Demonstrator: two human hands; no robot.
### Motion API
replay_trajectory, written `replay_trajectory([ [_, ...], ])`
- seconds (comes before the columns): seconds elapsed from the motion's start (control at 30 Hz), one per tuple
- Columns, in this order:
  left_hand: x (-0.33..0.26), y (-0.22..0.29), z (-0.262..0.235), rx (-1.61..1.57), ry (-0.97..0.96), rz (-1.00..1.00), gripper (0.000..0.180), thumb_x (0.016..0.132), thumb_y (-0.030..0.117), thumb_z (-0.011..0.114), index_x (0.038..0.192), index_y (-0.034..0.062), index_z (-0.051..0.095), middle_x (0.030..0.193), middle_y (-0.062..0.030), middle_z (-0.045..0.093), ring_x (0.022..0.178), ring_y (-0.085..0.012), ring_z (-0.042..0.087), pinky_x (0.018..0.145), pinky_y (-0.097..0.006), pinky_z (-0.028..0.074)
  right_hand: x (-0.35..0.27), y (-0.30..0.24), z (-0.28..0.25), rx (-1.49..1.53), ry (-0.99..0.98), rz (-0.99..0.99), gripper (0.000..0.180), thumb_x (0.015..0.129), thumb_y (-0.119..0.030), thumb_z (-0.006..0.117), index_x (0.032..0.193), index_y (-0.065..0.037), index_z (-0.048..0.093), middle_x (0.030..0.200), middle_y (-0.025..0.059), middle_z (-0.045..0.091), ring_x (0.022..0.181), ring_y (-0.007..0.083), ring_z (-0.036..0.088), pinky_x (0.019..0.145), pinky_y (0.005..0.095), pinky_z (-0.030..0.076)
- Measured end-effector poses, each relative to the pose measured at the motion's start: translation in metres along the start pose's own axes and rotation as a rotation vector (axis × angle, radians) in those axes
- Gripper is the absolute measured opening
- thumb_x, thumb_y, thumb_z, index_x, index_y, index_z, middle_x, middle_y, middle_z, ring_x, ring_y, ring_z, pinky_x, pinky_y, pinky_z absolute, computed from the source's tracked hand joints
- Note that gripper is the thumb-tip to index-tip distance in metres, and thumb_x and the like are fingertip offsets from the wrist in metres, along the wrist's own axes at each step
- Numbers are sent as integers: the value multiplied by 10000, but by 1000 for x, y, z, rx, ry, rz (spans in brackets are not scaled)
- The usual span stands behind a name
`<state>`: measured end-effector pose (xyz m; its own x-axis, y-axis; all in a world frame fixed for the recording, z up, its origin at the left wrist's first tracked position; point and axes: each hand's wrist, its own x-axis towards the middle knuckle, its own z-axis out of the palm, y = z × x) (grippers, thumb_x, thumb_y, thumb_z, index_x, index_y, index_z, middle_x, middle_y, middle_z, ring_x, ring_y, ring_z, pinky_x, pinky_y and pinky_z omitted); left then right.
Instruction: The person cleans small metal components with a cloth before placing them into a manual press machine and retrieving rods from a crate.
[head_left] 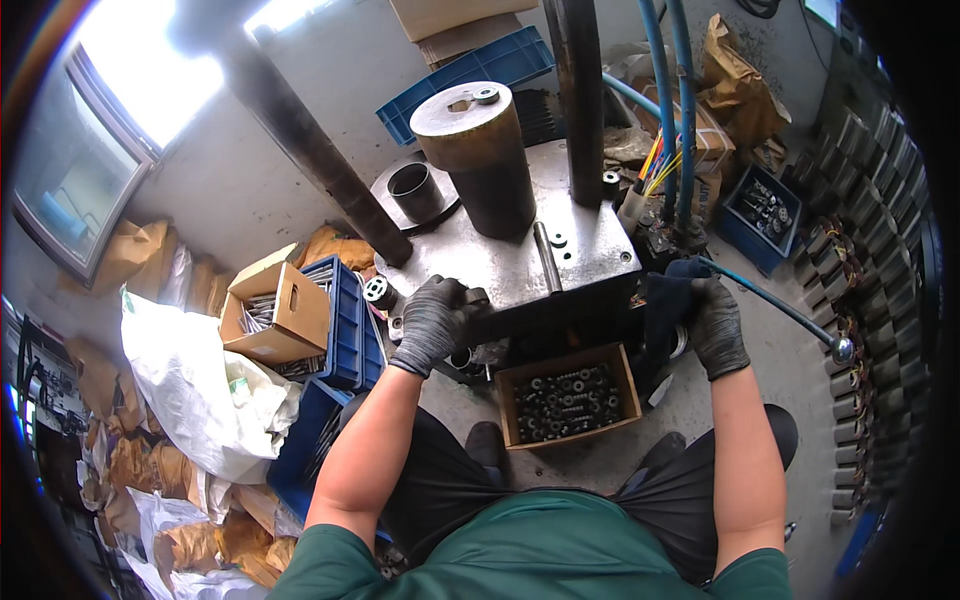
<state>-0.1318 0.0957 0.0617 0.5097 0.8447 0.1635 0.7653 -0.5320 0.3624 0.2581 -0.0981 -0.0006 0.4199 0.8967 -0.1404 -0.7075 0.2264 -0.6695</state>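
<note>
My left hand (436,322), in a grey knit glove, is at the front left edge of a steel press plate (600,245). Its fingers are closed on a small dark round metal part (475,297). To the right of the plate, my right hand (716,328), gloved alike, grips a dark blue cloth (668,302) that hangs beside the plate. A metal rod (547,258) lies across the plate's front edge. Behind it stands a thick steel cylinder (485,170) with a small ring (486,96) on top. A short open sleeve (415,193) is at its left.
Below the plate, a cardboard box (508,415) holds many small dark metal parts. Blue crates (350,330), a carton of metal pins (300,310) and sacks (190,390) crowd the left. A ball-ended lever (790,305), a blue bin (755,250) and stacked metal cylinders (865,230) are at right.
</note>
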Motion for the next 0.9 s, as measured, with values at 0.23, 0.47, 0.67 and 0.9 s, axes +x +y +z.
replay_trajectory([
  [0.23, -21, 10, 5, 154, 53, 214, 216, 909, 222, 730, 1008, 42, 665, 1053, -250, 639, 899, -449, 695, 792, -535, 577, -10, -5, 21, 10, 84, 38, 271, 904, -123, 639, 1150, -34, 709, 1124, 107, 748, 1053, 268, 713, 1042, 416, 557],
  [0.47, -61, 52, 33, 256, 4, 444, 310, 886, 241, 739, 1126, 57, 668, 1218, -270, 632, 1343, -475, 549, 1131, -580, 422, -12, -6, 28, 7, 64, 37, 248, 924, -143, 646, 1134, -33, 718, 1092, 113, 755, 1047, 267, 720, 1039, 415, 559],
  [0.67, -51, 97, 24, -501, -145, 203, 348, 904, 289, 815, 1098, 41, 667, 1097, -214, 651, 1098, -390, 655, 964, -475, 518, -19, -12, 23, -78, 37, 19, 272, 864, -90, 630, 1111, -34, 728, 1035, 94, 743, 986, 247, 717, 974, 389, 578],
  [0.9, -26, 138, 88, -1012, -130, 42, 338, 913, 263, 808, 1110, 26, 668, 1012, -188, 639, 966, -362, 665, 877, -448, 541, -40, -27, 19, -457, -271, 99, 421, 817, -120, 626, 1192, 43, 725, 1004, 103, 744, 862, 203, 684, 827, 340, 568],
])
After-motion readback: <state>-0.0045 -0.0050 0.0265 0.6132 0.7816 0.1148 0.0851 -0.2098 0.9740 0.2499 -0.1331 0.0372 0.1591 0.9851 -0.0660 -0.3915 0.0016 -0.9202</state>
